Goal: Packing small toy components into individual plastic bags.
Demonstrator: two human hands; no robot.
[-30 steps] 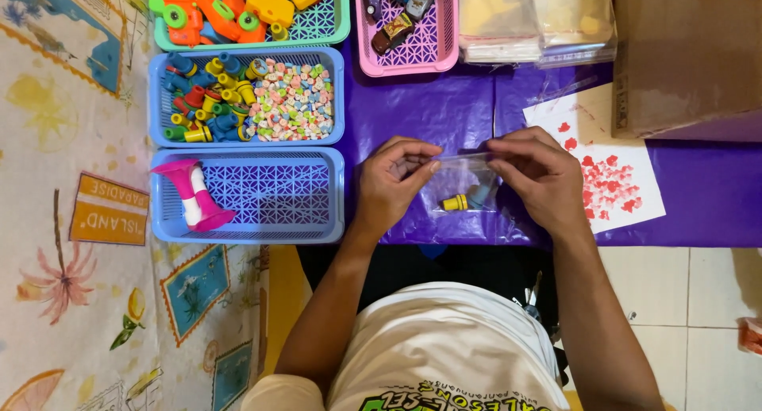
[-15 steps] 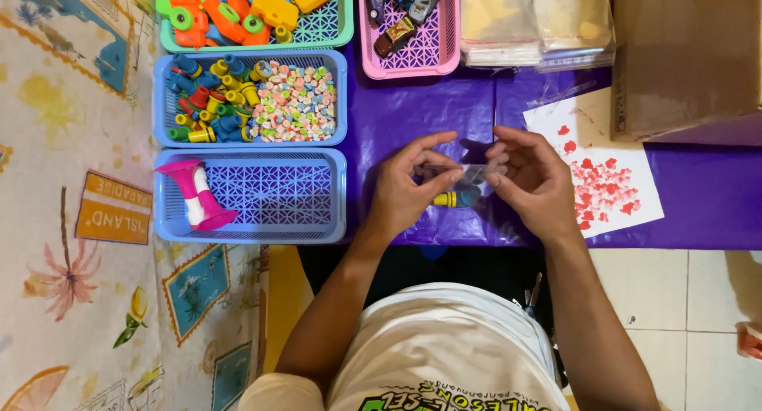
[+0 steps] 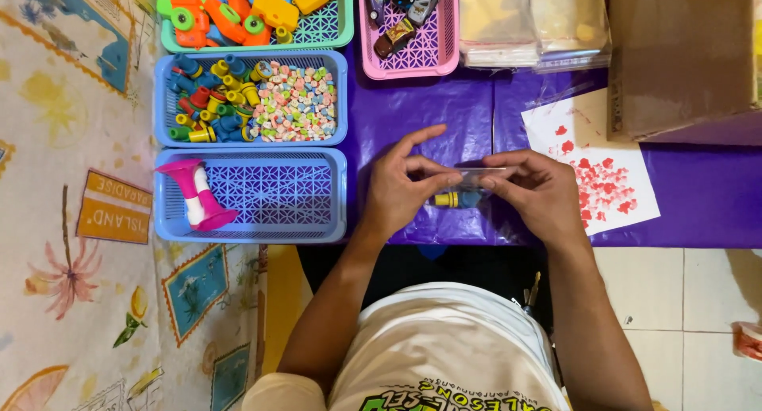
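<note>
Head view: left hand (image 3: 401,190) and right hand (image 3: 540,192) pinch a small clear bag (image 3: 468,187) at its top edge, above the purple table's (image 3: 698,192) front edge. Light, limp, slippery film, I'd judge; grip the top corners.

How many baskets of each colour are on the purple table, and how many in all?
Blue baskets: 2 (one holding small toy pieces and pastel beads, one holding a pink hourglass-shaped toy)
Green basket: 1
Pink basket: 1
Total: 4 baskets

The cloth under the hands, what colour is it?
Purple cloth, seen best in the head view.
</note>
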